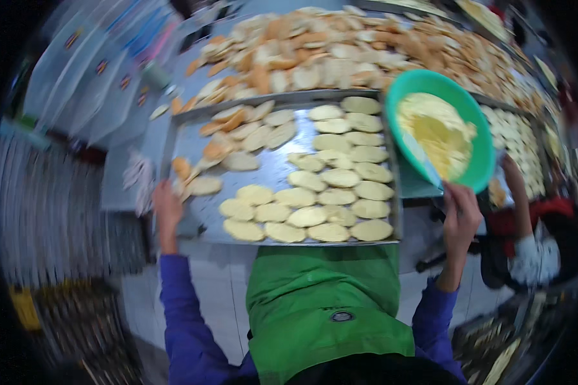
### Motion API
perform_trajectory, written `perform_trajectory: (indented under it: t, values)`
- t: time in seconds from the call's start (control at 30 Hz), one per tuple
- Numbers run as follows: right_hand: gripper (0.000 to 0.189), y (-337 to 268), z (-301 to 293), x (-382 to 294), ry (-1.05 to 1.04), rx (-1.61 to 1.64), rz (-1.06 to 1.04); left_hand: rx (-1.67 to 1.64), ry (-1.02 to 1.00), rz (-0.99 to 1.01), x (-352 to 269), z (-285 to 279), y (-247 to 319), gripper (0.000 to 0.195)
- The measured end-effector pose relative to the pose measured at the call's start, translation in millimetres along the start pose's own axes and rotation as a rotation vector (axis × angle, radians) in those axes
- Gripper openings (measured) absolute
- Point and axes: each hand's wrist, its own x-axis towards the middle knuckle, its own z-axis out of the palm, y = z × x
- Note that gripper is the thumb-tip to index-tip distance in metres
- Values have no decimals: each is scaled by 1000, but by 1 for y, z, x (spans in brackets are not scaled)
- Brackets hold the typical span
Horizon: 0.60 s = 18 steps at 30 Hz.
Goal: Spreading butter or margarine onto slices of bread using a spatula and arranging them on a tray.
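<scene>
My right hand (462, 211) grips a pale blue spatula (421, 156), whose blade dips into yellow cream (438, 137). The cream lies in a green plastic bowl (481, 159), tilted over the right edge of a metal baking tray (282, 98). At the tray's left rim my left hand (167, 204) has curled fingers beside some bread slices (205, 186); blur hides whether it holds one. Cream-coated bread slices (330, 232) lie in rows along the tray's right side and front. Plain slices (255, 137) sit loosely heaped at its back left.
Behind the tray spreads a large heap of bread slices (318, 53). Clear plastic bags (82, 82) stand at the left, near a crumpled cloth (138, 178). A second filled tray (515, 144) lies at the right, where another person's arm (518, 192) reaches in.
</scene>
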Motion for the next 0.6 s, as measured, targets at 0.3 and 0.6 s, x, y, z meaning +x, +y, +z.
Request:
perform_trajectory:
  t: [0.3,0.6]
  values:
    - [14,43,-46,89,-357,-803,186,-249,-155,-292,3,-23,-7,32]
    - [12,56,20,115,-610,-767,-53,-907,20,-317,-19,-78,66,32]
